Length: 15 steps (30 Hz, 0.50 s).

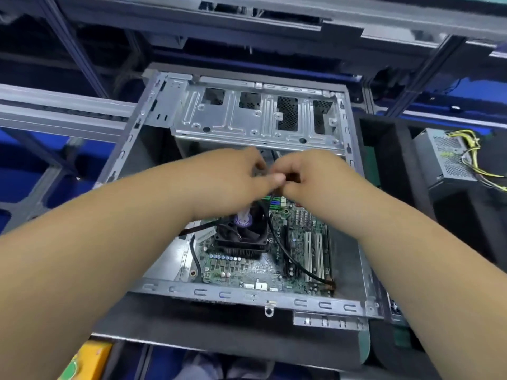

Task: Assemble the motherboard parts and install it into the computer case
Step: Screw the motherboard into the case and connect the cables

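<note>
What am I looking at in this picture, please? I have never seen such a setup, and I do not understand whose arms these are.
The single picture comes from a camera worn on a person's head, looking down, so the bare arms are that person's own. Below lies an open computer case with a green motherboard already inside; the black block on it is the CPU cooler fan. The left hand and right hand meet above it, pinching something small, probably a black cable; blur hides the details. At right stands a grey power supply with yellow wires.
</note>
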Each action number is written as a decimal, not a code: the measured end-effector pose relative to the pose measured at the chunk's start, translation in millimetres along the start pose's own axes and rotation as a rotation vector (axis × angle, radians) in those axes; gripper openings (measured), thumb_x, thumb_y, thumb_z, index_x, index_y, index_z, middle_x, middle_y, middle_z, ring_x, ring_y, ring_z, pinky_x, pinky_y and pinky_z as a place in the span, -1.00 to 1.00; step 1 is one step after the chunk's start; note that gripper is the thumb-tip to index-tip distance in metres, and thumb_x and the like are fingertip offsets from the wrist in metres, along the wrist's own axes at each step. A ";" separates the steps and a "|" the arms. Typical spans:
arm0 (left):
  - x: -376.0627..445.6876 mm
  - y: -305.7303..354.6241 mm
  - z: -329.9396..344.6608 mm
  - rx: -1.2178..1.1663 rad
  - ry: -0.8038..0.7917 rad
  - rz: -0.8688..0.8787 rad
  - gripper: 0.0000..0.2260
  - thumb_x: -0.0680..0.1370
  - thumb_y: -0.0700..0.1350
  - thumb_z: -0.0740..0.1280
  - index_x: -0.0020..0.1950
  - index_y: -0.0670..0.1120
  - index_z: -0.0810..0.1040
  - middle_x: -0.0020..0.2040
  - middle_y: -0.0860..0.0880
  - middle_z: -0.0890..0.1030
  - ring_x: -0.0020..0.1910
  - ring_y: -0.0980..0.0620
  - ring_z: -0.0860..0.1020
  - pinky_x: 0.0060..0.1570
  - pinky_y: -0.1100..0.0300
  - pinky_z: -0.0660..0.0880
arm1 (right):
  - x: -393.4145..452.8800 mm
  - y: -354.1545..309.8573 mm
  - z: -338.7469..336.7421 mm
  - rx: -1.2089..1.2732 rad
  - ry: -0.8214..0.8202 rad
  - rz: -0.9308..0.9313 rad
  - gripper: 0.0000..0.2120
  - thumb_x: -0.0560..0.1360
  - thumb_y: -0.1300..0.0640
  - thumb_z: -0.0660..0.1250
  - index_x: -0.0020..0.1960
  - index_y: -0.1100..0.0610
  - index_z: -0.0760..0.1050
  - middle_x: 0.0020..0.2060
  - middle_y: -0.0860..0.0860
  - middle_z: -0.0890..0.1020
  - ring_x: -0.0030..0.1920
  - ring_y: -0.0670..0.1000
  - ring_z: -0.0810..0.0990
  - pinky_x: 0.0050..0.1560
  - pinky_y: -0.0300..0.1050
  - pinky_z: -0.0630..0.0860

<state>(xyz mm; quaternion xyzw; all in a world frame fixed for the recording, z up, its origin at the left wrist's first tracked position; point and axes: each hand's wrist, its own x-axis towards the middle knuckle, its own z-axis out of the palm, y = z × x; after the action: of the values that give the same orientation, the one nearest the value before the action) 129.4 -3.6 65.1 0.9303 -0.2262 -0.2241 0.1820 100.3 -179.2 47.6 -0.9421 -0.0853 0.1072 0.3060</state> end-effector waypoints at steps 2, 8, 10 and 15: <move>10.4 2.1 7.5 -0.055 -0.036 0.012 -0.73 0.58 0.23 0.16 0.07 0.07 0.43 -0.17 0.09 0.61 -0.23 0.16 0.56 -0.27 0.20 0.42 | 3.0 0.4 5.2 0.039 0.029 0.032 -0.78 0.45 0.23 0.36 -0.02 -0.07 0.61 -0.36 -0.16 0.56 -0.38 -0.20 0.46 -0.36 -0.31 0.36; 26.5 -15.7 19.6 -0.485 -0.021 -0.099 -0.87 0.61 -0.07 0.25 -0.09 0.00 0.56 -0.32 0.07 0.59 -0.33 0.05 0.48 -0.23 0.18 0.44 | 8.4 5.8 20.6 0.266 0.053 0.136 -0.85 0.46 0.17 0.48 -0.02 -0.01 0.57 -0.26 -0.08 0.60 -0.32 -0.14 0.50 -0.20 -0.14 0.49; 27.6 -21.4 24.6 -0.618 -0.051 -0.120 -0.85 0.59 -0.09 0.26 -0.15 -0.03 0.56 -0.31 0.00 0.56 -0.31 0.00 0.43 -0.17 0.07 0.42 | 8.5 6.7 22.5 0.336 0.054 0.157 -0.86 0.46 0.19 0.47 -0.06 0.01 0.55 -0.26 0.01 0.64 -0.36 -0.11 0.53 -0.25 -0.09 0.52; 29.3 -30.1 27.0 -0.612 -0.055 -0.094 -0.74 0.42 0.15 0.34 -0.20 -0.04 0.54 -0.32 -0.06 0.49 -0.30 -0.02 0.41 -0.17 -0.11 0.47 | 11.0 7.3 26.3 0.421 0.048 0.145 -0.83 0.44 0.23 0.49 -0.12 0.02 0.55 -0.33 0.00 0.66 -0.37 -0.09 0.58 -0.13 0.11 0.60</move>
<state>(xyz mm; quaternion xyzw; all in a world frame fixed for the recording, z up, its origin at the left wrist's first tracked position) 149.5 0.3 19.5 0.8352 -0.1099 -0.3151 0.4371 104.9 -167.9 20.9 -0.8633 0.0143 0.1222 0.4894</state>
